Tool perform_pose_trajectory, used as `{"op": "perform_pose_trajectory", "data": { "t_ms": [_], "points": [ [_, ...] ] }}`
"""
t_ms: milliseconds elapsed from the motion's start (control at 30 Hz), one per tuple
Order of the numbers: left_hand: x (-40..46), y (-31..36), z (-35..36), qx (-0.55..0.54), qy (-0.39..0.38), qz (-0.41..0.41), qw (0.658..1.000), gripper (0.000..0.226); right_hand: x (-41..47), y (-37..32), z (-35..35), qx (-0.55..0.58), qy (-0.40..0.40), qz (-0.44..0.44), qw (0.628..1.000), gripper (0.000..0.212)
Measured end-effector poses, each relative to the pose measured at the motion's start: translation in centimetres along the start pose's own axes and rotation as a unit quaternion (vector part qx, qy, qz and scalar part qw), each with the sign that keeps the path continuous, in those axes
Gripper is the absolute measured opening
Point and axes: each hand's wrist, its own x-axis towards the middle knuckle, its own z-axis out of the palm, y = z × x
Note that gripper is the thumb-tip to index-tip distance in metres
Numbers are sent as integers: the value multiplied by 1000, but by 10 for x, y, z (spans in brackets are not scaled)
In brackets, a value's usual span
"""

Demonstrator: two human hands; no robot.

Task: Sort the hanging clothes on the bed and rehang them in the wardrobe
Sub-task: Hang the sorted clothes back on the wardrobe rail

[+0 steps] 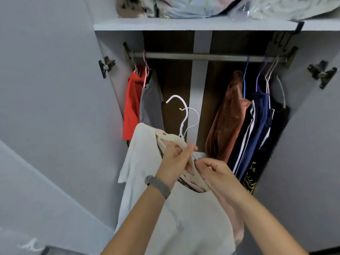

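Two white hangers (181, 116) with white T-shirt (176, 208) and pink top (230, 218), held before open wardrobe. Left hand (174, 162) pinches cream neckline; right hand (215, 172) grips collar. We judge rehanging step: next, hooks up onto rail (202, 56), middle gap.

Wardrobe rail (202, 56) hung with clothes on hangers, top shelf (193, 24) holding bundled fabrics (184, 6)

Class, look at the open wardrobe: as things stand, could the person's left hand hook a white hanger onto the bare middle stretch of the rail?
Probably yes: the rail is bare mid-span, nothing blocks it, though the left hand grips the cream top.
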Motion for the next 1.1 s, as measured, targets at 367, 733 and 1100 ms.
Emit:
{"op": "perform_pose_trajectory", "data": {
  "t_ms": [367,733,1100],
  "points": [
    [199,9,-22,137,11,-29,990,37,157,-44,-62,-106,81,-22,991,27],
    [298,87,-29,49,-25,60,997,33,256,-35,-72,-182,226,3,957,29],
    [434,91,-86,247,54,38,967,36,278,-38,-64,-153,278,15,948,29]
  ]
}}
